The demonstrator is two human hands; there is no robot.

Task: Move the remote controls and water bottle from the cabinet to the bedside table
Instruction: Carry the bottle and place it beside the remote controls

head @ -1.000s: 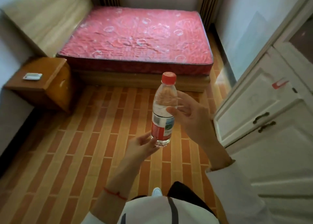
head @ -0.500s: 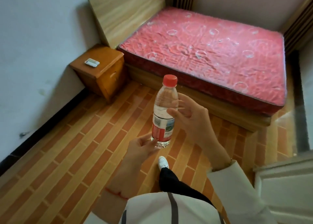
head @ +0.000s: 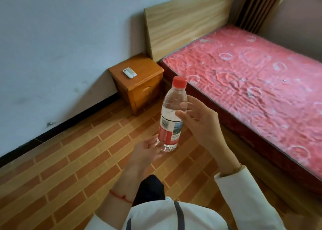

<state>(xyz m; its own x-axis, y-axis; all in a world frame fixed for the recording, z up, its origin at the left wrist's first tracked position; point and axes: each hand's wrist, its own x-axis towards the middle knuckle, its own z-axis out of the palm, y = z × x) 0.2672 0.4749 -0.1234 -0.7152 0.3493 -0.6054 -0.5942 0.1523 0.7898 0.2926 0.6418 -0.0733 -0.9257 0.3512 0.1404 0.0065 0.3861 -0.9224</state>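
A clear water bottle (head: 171,114) with a red cap and a red-and-white label stands upright in the air in front of me. My left hand (head: 148,148) cups its base with the fingertips. My right hand (head: 200,123) grips its upper body from the right. Two white remote controls (head: 129,72) lie side by side on top of the orange wooden bedside table (head: 146,83), which stands in the corner against the wall, beyond and left of the bottle.
A bed with a red patterned mattress (head: 252,83) and a pale wood headboard (head: 188,19) fills the right side, touching the bedside table. A grey wall (head: 61,46) with a black skirting runs along the left. Brick-pattern floor (head: 83,160) lies between me and the table.
The view has swung left and moved closer to the bedside table; the cabinet has left the frame. The bottle stays held the same way in both hands.
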